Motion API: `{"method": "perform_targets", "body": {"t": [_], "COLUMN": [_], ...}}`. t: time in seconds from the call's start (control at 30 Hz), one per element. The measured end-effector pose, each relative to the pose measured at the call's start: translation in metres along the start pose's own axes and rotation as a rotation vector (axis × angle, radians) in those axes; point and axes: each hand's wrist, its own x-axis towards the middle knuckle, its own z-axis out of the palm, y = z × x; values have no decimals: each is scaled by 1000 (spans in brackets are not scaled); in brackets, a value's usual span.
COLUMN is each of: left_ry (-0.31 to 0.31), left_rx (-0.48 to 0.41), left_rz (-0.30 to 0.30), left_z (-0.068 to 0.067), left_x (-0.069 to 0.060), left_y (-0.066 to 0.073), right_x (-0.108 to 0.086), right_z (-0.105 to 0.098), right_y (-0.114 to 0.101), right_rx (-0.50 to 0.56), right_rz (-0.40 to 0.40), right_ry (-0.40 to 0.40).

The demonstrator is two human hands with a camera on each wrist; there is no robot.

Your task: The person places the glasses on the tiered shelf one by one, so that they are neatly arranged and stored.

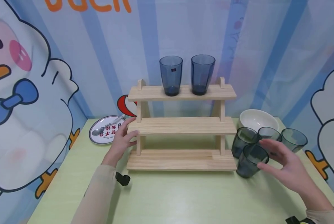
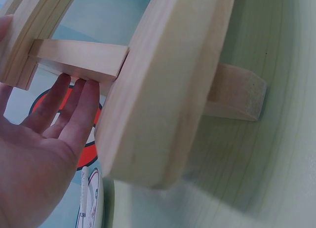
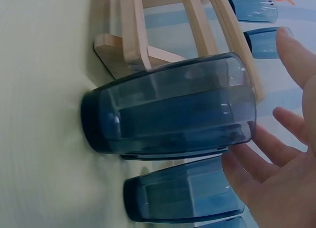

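A three-tier wooden shelf rack [image 1: 181, 125] stands on the table. My left hand [image 1: 120, 144] holds the left end of its middle shelf, the thumb at the front edge; in the left wrist view several fingers [image 2: 81, 109] touch the upright below. On the right, my right hand [image 1: 287, 165] is spread around the rim of the nearest blue-grey glass [image 1: 251, 163], which stands upright on the table. In the right wrist view the thumb [image 3: 296, 55] is apart from this glass [image 3: 168, 107]. Two similar glasses [image 1: 171, 74] stand on the top shelf.
Three more glasses, among them one at the right [image 1: 294, 138], cluster behind the nearest glass. Behind them sits a white bowl [image 1: 257, 119]. Left of the rack lies an oval plate [image 1: 95, 137] with a spoon [image 1: 98, 131] on it. A printed curtain [image 1: 113, 62] hangs behind.
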Motion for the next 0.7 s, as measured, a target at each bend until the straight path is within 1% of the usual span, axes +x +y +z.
{"method": "perform_targets", "body": {"t": [0.1, 0.3, 0.53, 0.7], "left_ry": [0, 2, -8, -7], "left_rx": [0, 3, -9, -13], "left_rz": [-1, -1, 12, 12], "left_z": [-1, -2, -2, -2], "left_x": [-1, -1, 0, -1], "left_y": [0, -2, -1, 0], "right_x": [-2, -3, -5, -7], "right_z": [5, 14, 16, 20], "right_y": [2, 7, 11, 13], "right_rx": [-10, 10, -24, -8], "right_rz": [36, 71, 181, 211], "right_ry": [-8, 1, -45, -51]}}
